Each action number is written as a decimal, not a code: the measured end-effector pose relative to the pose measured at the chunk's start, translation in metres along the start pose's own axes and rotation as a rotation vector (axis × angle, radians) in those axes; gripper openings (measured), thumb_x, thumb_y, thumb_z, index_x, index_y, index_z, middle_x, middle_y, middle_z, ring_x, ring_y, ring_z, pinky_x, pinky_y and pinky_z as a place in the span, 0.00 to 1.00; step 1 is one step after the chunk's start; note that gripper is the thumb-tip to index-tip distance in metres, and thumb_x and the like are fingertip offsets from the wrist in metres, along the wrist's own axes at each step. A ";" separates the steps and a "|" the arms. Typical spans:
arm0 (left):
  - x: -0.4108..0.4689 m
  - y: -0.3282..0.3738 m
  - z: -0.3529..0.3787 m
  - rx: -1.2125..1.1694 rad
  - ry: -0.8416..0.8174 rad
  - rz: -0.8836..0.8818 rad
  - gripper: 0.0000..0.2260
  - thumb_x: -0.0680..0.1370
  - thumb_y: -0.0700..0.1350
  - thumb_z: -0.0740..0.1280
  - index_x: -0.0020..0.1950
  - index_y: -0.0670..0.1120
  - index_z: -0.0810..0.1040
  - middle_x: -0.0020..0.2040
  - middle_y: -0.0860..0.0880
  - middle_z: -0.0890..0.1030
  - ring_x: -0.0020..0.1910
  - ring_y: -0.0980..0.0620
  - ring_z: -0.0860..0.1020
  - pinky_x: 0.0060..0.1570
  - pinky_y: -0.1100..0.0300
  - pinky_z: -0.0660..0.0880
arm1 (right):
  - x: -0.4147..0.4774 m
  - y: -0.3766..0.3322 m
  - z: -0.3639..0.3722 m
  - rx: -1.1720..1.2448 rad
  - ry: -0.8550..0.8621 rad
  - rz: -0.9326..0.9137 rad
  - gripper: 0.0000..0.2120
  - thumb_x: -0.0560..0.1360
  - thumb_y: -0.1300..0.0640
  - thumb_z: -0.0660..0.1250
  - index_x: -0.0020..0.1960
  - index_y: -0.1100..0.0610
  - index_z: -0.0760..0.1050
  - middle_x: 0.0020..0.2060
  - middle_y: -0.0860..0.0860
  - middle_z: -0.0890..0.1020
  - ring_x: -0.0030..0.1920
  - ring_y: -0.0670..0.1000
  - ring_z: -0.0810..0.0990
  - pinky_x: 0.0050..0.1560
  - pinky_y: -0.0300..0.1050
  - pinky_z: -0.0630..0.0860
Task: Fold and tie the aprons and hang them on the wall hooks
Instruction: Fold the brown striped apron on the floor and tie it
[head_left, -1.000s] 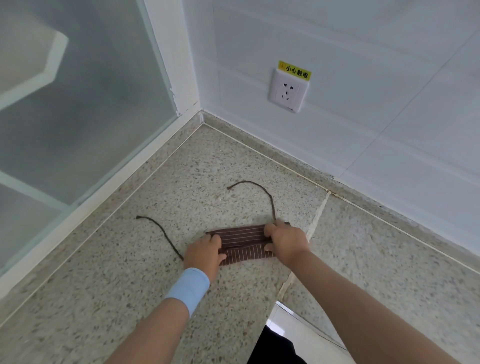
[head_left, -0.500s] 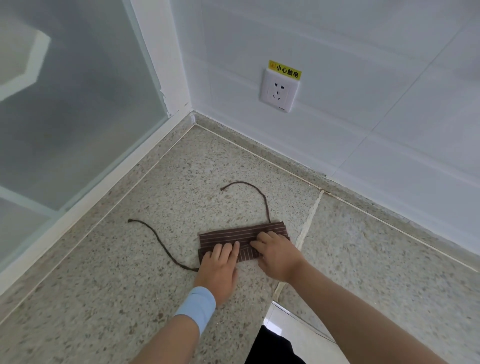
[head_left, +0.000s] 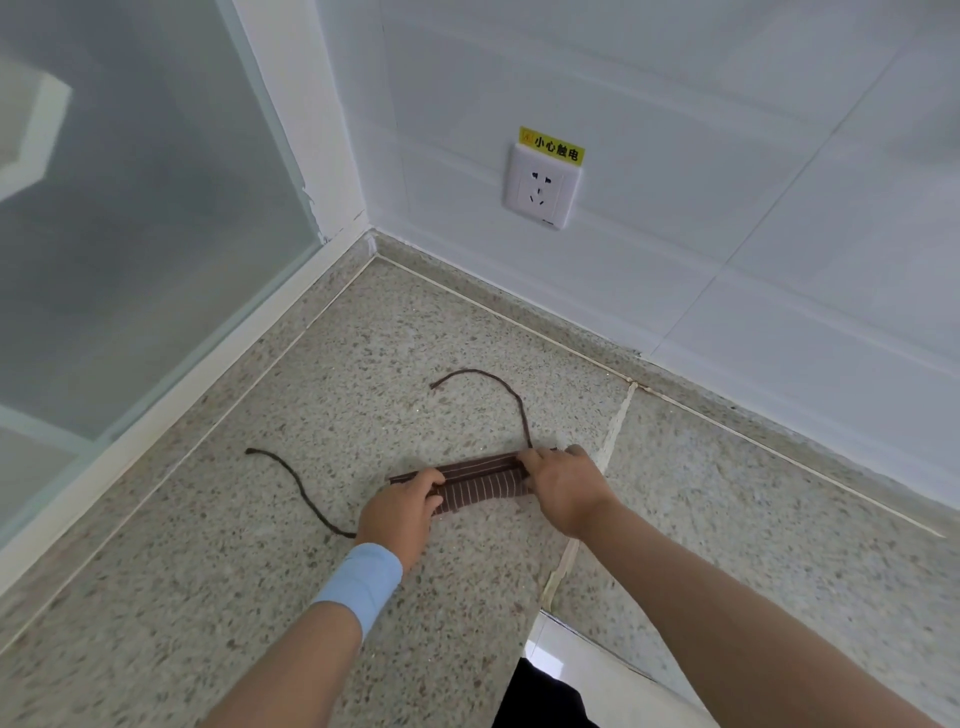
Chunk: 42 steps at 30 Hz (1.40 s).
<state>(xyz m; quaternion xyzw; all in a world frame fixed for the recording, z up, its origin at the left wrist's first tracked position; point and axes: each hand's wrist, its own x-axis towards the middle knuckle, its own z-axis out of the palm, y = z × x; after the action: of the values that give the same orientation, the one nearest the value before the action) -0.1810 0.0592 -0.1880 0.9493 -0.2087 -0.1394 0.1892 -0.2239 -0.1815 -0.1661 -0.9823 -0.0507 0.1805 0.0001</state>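
Observation:
A brown apron with thin white stripes (head_left: 480, 486) lies folded into a narrow band on the speckled stone counter (head_left: 291, 415). My left hand (head_left: 400, 512), with a light blue wristband, grips the band's left end. At the right end, my right hand (head_left: 563, 486) holds the fabric with curled fingers. Two dark brown tie strings trail from the apron: one string (head_left: 298, 483) curves out to the left, the other string (head_left: 493, 382) arcs up toward the wall. No wall hooks show.
White tiled wall behind the counter carries a white power socket (head_left: 540, 192) with a yellow warning label. A frosted glass panel (head_left: 130, 218) in a white frame bounds the left side. The counter's front edge drops off near bottom centre.
Both hands went from pressing flat on the folded apron to gripping its two ends. The band has been folded over once more and looks narrower. The strings lie as before.

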 end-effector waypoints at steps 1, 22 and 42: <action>0.004 0.002 -0.001 -0.026 0.006 -0.044 0.12 0.83 0.46 0.60 0.67 0.50 0.73 0.50 0.51 0.83 0.38 0.56 0.74 0.35 0.62 0.68 | 0.003 -0.001 -0.004 0.035 -0.007 0.030 0.14 0.83 0.53 0.56 0.68 0.54 0.64 0.54 0.53 0.79 0.49 0.54 0.79 0.54 0.50 0.75; 0.017 0.012 0.041 0.250 0.118 0.175 0.24 0.72 0.47 0.72 0.67 0.42 0.77 0.65 0.45 0.79 0.62 0.45 0.78 0.63 0.46 0.74 | 0.025 -0.018 0.011 -0.066 0.216 -0.037 0.19 0.71 0.54 0.65 0.61 0.56 0.78 0.53 0.52 0.80 0.56 0.58 0.74 0.67 0.59 0.69; 0.001 0.056 -0.093 -0.625 -0.587 -0.151 0.14 0.76 0.41 0.69 0.62 0.47 0.80 0.56 0.48 0.84 0.55 0.49 0.82 0.62 0.51 0.75 | -0.042 -0.019 -0.071 -0.141 0.567 -0.158 0.29 0.76 0.57 0.62 0.77 0.56 0.64 0.74 0.59 0.68 0.75 0.63 0.64 0.77 0.62 0.53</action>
<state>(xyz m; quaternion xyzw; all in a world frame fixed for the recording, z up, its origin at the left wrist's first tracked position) -0.1675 0.0399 -0.0825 0.7792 -0.1314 -0.4734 0.3893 -0.2397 -0.1654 -0.0840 -0.9841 -0.1376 -0.1053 -0.0398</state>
